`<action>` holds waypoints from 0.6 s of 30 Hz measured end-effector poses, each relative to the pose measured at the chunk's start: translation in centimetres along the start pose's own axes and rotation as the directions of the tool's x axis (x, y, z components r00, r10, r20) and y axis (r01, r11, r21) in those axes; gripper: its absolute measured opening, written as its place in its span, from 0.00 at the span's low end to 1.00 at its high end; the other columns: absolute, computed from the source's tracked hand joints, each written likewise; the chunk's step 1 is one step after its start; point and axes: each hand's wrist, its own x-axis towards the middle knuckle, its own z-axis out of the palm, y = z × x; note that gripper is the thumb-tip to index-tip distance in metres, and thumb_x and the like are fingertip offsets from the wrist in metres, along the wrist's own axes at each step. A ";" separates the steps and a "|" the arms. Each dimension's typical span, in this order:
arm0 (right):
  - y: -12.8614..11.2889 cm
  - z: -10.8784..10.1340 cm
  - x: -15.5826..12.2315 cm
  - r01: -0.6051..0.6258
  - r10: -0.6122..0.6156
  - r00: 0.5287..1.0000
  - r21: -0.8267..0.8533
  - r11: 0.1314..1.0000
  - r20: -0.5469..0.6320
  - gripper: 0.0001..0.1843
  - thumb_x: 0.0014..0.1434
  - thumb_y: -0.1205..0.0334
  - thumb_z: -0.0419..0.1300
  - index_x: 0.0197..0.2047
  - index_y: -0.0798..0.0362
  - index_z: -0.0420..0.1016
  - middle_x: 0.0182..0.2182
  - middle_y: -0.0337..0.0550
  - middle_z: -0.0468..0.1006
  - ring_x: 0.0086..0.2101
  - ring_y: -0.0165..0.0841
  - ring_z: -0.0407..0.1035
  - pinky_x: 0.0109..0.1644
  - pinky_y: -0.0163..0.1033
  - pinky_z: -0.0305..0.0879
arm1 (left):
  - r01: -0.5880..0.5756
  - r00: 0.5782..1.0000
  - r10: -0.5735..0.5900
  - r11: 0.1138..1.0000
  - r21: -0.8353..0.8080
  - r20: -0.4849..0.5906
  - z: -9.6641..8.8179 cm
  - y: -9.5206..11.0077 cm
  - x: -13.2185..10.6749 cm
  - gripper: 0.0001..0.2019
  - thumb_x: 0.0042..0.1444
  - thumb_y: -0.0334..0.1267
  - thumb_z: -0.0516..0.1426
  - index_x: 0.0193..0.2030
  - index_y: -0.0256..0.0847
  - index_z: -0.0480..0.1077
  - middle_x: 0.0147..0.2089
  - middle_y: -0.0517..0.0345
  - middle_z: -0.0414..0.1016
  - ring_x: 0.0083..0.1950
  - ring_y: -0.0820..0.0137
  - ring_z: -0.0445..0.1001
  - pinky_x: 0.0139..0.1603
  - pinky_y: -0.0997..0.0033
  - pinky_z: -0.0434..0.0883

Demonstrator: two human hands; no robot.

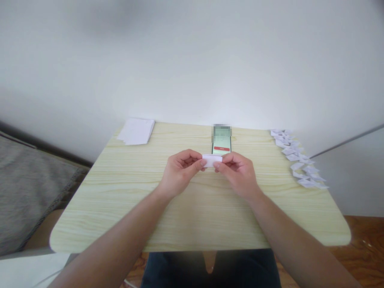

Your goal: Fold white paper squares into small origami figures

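Person at the pale wood-grain table (195, 220) has a small folded white paper (212, 158) out near the middle, right in front of a lit-up phone (222, 140). Left hand (180, 172) is pinching the left end between thumb and fingers, right hand (241, 174) is doing the same on the right. From here I can also see a stack of white sheets (138, 131) at the far left corner, plus a bunch of little folded paper shapes (295, 154) strung down the right side.

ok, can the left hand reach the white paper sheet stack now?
Probably: only pale wood-grain tabletop lies between left hand and stack, though that hand holds small folded white paper.
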 end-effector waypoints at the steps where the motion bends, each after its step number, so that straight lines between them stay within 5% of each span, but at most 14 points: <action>1: 0.0 0.0 0.0 -0.001 0.001 1.000 -0.004 1.000 0.000 0.12 0.60 0.53 0.70 0.32 0.49 0.76 0.29 0.40 0.80 0.31 0.34 0.73 0.39 0.41 0.70 | 0.000 1.000 0.000 1.000 0.007 0.006 0.0 0.0 0.0 0.11 0.54 0.42 0.70 0.36 0.37 0.77 0.32 0.55 0.81 0.33 0.70 0.79 0.37 0.71 0.76; 5: 0.2 0.1 0.0 -0.007 0.007 1.000 0.021 1.000 0.010 0.12 0.60 0.54 0.70 0.33 0.50 0.74 0.29 0.39 0.79 0.31 0.33 0.73 0.38 0.40 0.69 | -0.007 1.000 0.006 1.000 0.030 0.022 0.0 0.0 -0.2 0.10 0.56 0.41 0.68 0.36 0.37 0.77 0.31 0.55 0.81 0.33 0.71 0.78 0.37 0.71 0.74; 10: 0.3 0.3 0.1 -0.040 0.038 0.999 0.114 0.993 0.015 0.17 0.57 0.54 0.72 0.47 0.45 0.73 0.38 0.40 0.82 0.35 0.34 0.76 0.40 0.40 0.72 | -0.059 0.996 0.045 0.980 0.190 0.079 0.0 -0.1 -0.5 0.09 0.59 0.42 0.66 0.36 0.38 0.77 0.33 0.55 0.79 0.35 0.70 0.76 0.38 0.70 0.72; 18: -0.1 0.1 0.0 -0.017 0.016 0.999 0.026 1.000 0.043 0.06 0.60 0.57 0.70 0.39 0.49 0.82 0.34 0.41 0.84 0.35 0.34 0.77 0.40 0.40 0.73 | -0.079 0.996 0.069 0.978 0.195 0.061 0.0 -0.3 -0.5 0.10 0.60 0.43 0.65 0.38 0.37 0.77 0.34 0.55 0.79 0.33 0.71 0.74 0.34 0.71 0.70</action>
